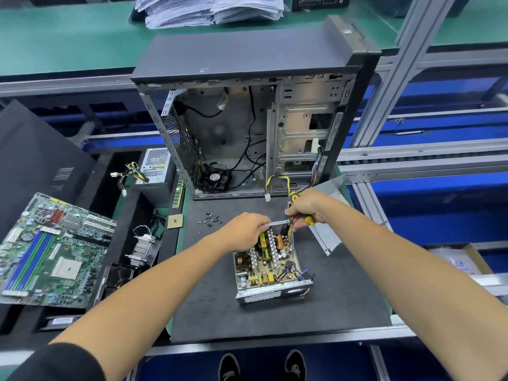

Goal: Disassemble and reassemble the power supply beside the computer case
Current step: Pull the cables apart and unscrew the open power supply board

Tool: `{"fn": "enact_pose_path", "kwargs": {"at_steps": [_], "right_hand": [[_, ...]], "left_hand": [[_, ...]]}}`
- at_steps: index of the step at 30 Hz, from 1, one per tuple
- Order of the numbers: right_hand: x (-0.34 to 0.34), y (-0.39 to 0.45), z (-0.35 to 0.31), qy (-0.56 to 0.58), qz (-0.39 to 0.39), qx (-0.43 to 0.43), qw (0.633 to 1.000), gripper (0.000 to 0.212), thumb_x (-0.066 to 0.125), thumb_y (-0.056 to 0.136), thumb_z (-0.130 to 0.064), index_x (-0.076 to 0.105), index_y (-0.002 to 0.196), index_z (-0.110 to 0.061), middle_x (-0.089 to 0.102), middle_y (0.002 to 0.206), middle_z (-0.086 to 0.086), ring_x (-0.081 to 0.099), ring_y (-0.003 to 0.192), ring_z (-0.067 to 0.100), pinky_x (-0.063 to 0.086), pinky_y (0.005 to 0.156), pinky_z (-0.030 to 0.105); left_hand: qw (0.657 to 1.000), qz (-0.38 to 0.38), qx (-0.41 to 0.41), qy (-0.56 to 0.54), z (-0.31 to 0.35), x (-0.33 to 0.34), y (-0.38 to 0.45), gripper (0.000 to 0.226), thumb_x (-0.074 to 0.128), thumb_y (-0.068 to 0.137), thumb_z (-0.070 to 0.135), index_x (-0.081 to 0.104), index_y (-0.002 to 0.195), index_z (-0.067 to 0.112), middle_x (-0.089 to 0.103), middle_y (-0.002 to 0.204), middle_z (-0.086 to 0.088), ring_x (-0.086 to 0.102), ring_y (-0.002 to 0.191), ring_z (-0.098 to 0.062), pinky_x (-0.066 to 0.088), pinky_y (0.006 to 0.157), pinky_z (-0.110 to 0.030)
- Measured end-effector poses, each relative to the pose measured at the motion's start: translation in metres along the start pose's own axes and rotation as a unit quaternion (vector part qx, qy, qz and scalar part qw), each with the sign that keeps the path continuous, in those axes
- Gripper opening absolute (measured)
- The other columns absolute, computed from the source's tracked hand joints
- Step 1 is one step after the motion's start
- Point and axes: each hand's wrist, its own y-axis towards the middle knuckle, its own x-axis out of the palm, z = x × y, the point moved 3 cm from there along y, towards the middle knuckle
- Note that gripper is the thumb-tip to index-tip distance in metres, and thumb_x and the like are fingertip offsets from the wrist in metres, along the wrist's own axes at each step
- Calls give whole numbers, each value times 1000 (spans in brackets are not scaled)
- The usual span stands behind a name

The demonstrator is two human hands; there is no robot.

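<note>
My left hand (pixel 243 229) grips the far rim of the open grey metal power supply (pixel 270 266) on the black mat before the computer case (pixel 247 119), my right hand (pixel 305 209) clasps a yellow-handled screwdriver (pixel 309 220); cover off, board still seated, reassembly not begun.

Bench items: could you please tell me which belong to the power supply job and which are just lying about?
In use: open power supply, screwdriver, left hand, right hand, loose screws, metal cover.
Lying about: motherboard, heatsink, second power supply, CPU.
</note>
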Motion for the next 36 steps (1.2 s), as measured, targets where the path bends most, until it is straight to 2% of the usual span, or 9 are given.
{"fn": "enact_pose_path", "kwargs": {"at_steps": [6,11,16,18,20,22,24,28,36], "right_hand": [[5,-2,-14,-60,31,-38,997,26,62,91,-4,52,67,-1,54,54,12,57,31,19,42,32,18],[5,-10,-27,-156,25,-77,984,26,65,85,-2,54,62,-4,56,56,11,48,42,17,36,43,23],[4,-23,-33,-280,7,-119,953,25,62,83,-12,51,61,-6,54,67,13,43,56,24,34,52,26],[5,-28,-32,-323,-14,-133,937,27,65,85,-21,49,68,-9,51,69,9,43,56,22,34,51,26],[6,-33,-32,-355,-28,-137,924,32,69,86,-29,46,75,-9,47,71,6,42,58,20,33,50,26],[10,-35,-30,-388,-22,-131,912,37,74,83,-33,47,78,-8,48,72,8,44,59,22,32,48,26],[17,-38,-33,-440,12,-133,888,36,74,82,-35,51,80,-7,52,73,8,50,65,23,35,48,25],[26,-39,-38,-472,48,-162,865,27,69,85,-26,63,99,-3,54,81,4,57,81,25,46,65,27],[23,-39,-39,-453,43,-174,873,30,72,84,-23,70,106,-2,57,81,6,50,71,20,42,61,27]], "left_hand": [[1000,-4,-3,-4,-3,1,1,28,38,101,20,52,83,3,58,78,-13,50,71,-27,39,64,-38],[1000,-3,0,-2,-4,0,3,29,39,101,19,52,81,3,56,76,-10,46,68,-23,36,63,-37],[1000,-11,15,4,-1,-3,0,21,42,100,21,56,105,8,61,102,-9,54,92,-23,43,80,-34],[995,52,67,50,0,-16,-6,25,49,94,19,54,118,12,57,113,-4,50,104,-18,40,88,-28],[974,88,136,159,1,-31,-15,32,54,79,11,56,111,14,56,107,-2,50,101,-20,42,86,-34],[937,38,197,286,6,-36,-25,38,55,67,13,55,105,17,53,98,0,47,93,-21,40,76,-34],[899,-25,240,365,8,-29,-34,56,58,64,19,48,118,19,49,103,1,44,94,-20,35,73,-31],[858,-69,281,424,6,-11,-39,94,71,63,29,22,144,27,41,132,0,41,110,-22,37,87,-35],[839,-26,272,470,11,-1,-30,99,76,67,53,21,145,26,37,143,3,40,116,-23,34,87,-35]]}}
